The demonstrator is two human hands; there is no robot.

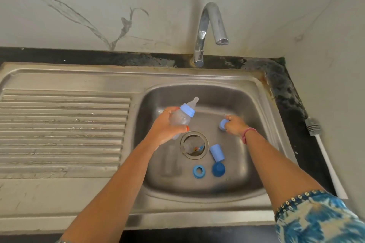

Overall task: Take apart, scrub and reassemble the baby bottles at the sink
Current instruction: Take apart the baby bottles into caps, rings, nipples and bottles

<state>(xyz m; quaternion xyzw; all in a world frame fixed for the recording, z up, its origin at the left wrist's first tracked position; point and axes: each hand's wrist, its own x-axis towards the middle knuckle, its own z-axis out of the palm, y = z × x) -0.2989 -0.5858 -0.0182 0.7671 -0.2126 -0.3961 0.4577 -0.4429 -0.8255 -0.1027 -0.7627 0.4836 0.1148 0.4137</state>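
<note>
My left hand [167, 124] grips a still-assembled baby bottle [182, 116] above the sink [246, 100]; my right hand [235, 125] is curled round a light-blue piece [222, 124] near the basin floor. I'd steady the body and twist the collar [188, 110] off over the basin. Loose caps lie by the drain [194, 145]; a brush [324, 152] waits on the dark bench [296, 124] under marble-look walls

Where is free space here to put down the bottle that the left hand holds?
The ribbed drainboard left of the basin is bare. Inside the basin, the back part under the tap is free. The front right is crowded: light blue cap, dark blue cap and blue ring lie beside the drain.
</note>
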